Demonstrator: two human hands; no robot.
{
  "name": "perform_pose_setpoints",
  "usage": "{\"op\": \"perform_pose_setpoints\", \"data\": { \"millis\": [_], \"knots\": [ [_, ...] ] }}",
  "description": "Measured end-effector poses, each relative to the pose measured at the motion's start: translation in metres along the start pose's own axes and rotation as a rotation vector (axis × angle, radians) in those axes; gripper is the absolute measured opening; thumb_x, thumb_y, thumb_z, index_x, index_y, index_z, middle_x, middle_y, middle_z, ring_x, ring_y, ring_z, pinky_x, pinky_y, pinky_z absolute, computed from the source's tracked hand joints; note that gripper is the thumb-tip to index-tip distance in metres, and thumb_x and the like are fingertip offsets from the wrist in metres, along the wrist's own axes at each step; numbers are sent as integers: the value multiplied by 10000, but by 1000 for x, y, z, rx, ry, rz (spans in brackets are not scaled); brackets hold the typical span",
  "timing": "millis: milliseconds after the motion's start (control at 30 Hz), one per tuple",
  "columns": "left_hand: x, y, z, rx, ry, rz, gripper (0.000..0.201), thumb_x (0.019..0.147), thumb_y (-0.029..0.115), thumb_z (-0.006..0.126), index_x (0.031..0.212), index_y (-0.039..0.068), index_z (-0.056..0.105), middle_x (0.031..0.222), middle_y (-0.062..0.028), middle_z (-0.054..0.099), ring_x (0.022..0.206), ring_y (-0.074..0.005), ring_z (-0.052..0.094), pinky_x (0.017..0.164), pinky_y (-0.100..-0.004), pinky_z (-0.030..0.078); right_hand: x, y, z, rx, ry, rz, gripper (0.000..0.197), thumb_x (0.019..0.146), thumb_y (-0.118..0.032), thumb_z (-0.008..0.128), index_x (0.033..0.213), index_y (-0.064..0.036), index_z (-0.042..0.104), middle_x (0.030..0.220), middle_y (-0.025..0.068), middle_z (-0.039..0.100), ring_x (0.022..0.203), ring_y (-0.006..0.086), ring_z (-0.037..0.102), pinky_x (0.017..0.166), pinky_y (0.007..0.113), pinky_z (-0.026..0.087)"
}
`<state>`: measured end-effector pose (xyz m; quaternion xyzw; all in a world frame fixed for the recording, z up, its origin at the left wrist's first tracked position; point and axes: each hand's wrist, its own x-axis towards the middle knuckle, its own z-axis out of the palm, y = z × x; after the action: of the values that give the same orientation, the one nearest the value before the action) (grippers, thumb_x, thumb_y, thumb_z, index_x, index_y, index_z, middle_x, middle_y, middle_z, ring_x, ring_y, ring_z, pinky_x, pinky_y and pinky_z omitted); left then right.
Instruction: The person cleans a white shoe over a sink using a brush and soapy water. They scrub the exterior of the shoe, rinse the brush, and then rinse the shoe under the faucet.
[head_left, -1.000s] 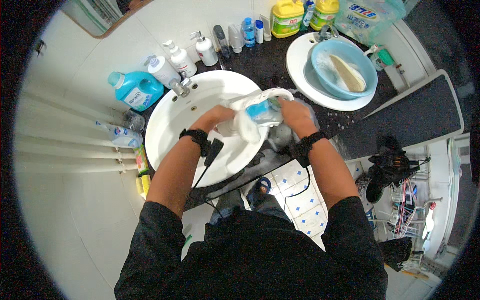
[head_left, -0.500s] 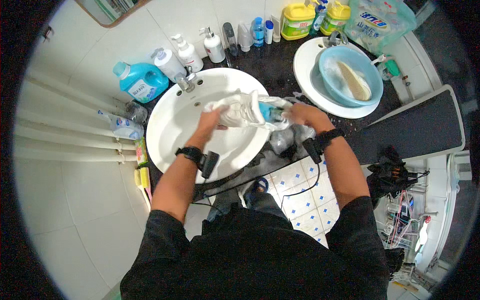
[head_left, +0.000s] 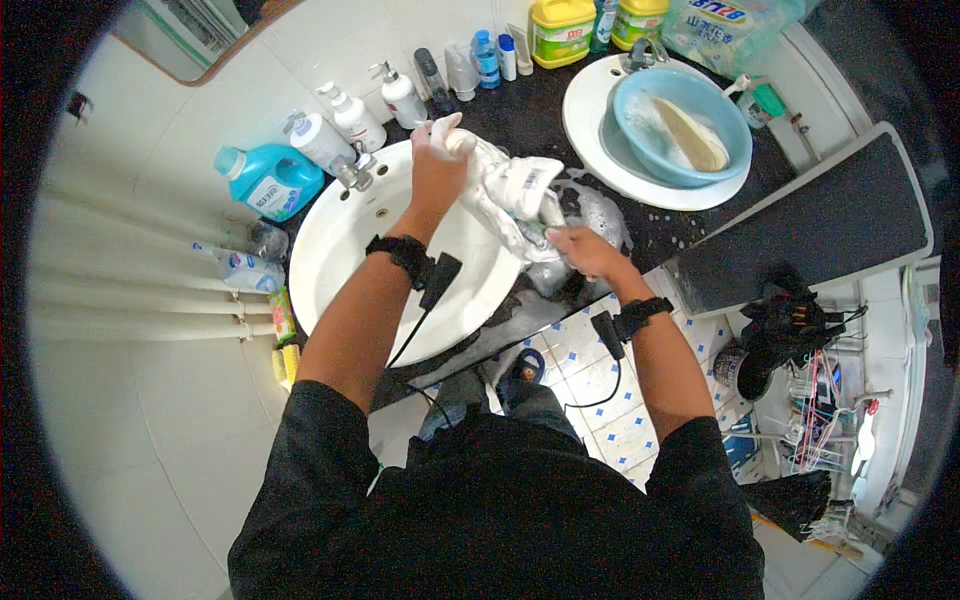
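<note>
A wet white shoe (head_left: 500, 190) is held tilted over the right rim of the large white sink (head_left: 330, 310). My left hand (head_left: 438, 165) is closed around its far left end, with suds on the fingers. My right hand (head_left: 588, 252) is closed at the shoe's near right end, by its opening. What sits between those fingers is blurred and partly hidden. Beneath the shoe, foam (head_left: 598, 215) covers the dark counter. To the right, a light blue basin (head_left: 735, 150) holds sudsy water and another shoe (head_left: 690, 135), its pale sole showing.
The basin rests in a second white sink (head_left: 580, 100). Pump bottles (head_left: 400, 95) and a blue detergent bottle (head_left: 270, 183) line the wall behind the large sink. Yellow jugs (head_left: 562, 30) stand farther right. A dark board (head_left: 800, 225) extends on the right; a yellow brush (head_left: 287, 365) lies at left.
My left hand has lifted its end of the shoe up and away, turning the shoe from roughly level to slanted. My right hand has shifted slightly left and nearer. The view has shifted a little.
</note>
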<state>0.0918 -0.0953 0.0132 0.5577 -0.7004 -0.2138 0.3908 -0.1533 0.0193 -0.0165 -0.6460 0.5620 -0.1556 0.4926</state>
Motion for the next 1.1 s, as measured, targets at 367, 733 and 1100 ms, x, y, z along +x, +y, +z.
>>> {"op": "perform_pose_setpoints", "data": {
  "millis": [367,733,1100],
  "knots": [
    [-35,13,-2,435,-207,475,959,601,603,700,1330,56,403,1406,-308,69,1289,-485,72,1030,-562,97,6,18,22,-79,217,-135,436,921,-377,411,1004,-17,643,953,243,626,914,404,593,836,443,455],
    [-55,53,6,538,-154,446,1129,499,725,677,1405,165,300,1440,-274,97,1330,-454,81,1066,-553,55,8,25,33,-115,266,-164,448,934,-383,354,966,-38,638,943,237,621,920,413,578,827,478,445],
    [-39,46,22,164,-2,346,604,668,185,689,1186,-27,463,1173,-241,489,1127,-386,456,1000,-439,320,17,23,31,-176,306,-91,436,934,-369,348,978,-43,634,970,236,616,921,409,577,835,479,441]
  ]
}}
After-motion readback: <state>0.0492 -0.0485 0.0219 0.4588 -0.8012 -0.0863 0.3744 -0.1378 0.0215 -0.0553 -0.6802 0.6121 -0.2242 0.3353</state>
